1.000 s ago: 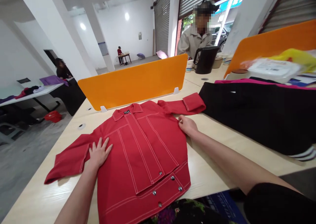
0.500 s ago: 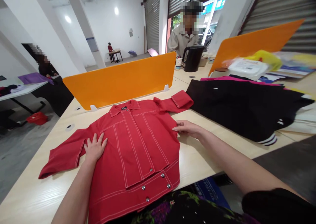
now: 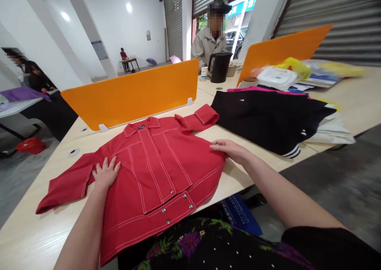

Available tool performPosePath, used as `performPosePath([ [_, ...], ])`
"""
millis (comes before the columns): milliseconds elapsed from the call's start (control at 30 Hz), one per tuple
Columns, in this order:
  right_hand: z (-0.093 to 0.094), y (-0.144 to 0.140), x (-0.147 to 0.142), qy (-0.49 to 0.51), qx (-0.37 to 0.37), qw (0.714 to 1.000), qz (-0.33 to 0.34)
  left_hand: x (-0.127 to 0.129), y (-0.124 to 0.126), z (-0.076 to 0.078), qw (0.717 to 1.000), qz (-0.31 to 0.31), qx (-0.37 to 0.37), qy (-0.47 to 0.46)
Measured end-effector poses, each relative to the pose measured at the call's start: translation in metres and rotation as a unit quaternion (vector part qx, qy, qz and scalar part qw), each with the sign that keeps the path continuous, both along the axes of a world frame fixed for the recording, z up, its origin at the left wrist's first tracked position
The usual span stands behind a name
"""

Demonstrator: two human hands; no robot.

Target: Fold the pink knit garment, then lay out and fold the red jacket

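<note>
A red jacket (image 3: 154,162) with white topstitching and metal snaps lies front up across the table, collar away from me. My left hand (image 3: 105,173) rests flat on its left side near the armpit, fingers spread. At the opposite side seam, my right hand (image 3: 230,149) pinches the jacket's edge between thumb and fingers and draws the fabric outward. The left sleeve lies stretched out to the side; the right sleeve is bent, its cuff touching a pile of black clothing (image 3: 262,121).
An orange divider (image 3: 133,93) stands behind the jacket. Beyond are a black pitcher (image 3: 219,67), a white packet (image 3: 278,77) and plastic bags, with a second divider (image 3: 285,51). A person (image 3: 205,45) stands across the table (image 3: 26,226). A red bucket (image 3: 30,145) sits on the floor.
My right hand has pulled the jacket's side edge outward to the right, spreading the lower body wider. The left hand stays flat on the fabric. The camera view has shifted slightly.
</note>
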State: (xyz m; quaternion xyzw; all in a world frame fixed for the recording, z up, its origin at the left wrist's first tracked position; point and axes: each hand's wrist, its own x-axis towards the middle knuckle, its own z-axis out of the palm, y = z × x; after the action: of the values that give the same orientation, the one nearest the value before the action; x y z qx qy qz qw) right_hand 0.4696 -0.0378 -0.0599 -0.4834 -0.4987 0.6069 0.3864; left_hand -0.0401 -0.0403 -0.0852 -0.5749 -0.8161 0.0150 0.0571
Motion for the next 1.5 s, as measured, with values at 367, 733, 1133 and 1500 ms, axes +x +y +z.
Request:
performPosePath([
  [367,-0.006,-0.049,0.017,-0.16,0.019,0.986,0.033,-0.005,-0.006,0.001,1.0,-0.006,-0.021,-0.005],
  [733,-0.003,0.003,-0.092,-0.444,0.379,0.795,0.165,0.084,0.018,0.022,0.991,-0.129,0.016,0.025],
  [1133,0.018,0.116,-0.206,-0.479,0.385,0.777,0.137,0.088,0.018,-0.005,0.99,-0.137,0.0,0.015],
  [1500,-0.036,0.172,-0.272,-0.504,0.356,0.769,0.166,0.076,0.036,-0.006,0.99,-0.138,0.001,0.015],
])
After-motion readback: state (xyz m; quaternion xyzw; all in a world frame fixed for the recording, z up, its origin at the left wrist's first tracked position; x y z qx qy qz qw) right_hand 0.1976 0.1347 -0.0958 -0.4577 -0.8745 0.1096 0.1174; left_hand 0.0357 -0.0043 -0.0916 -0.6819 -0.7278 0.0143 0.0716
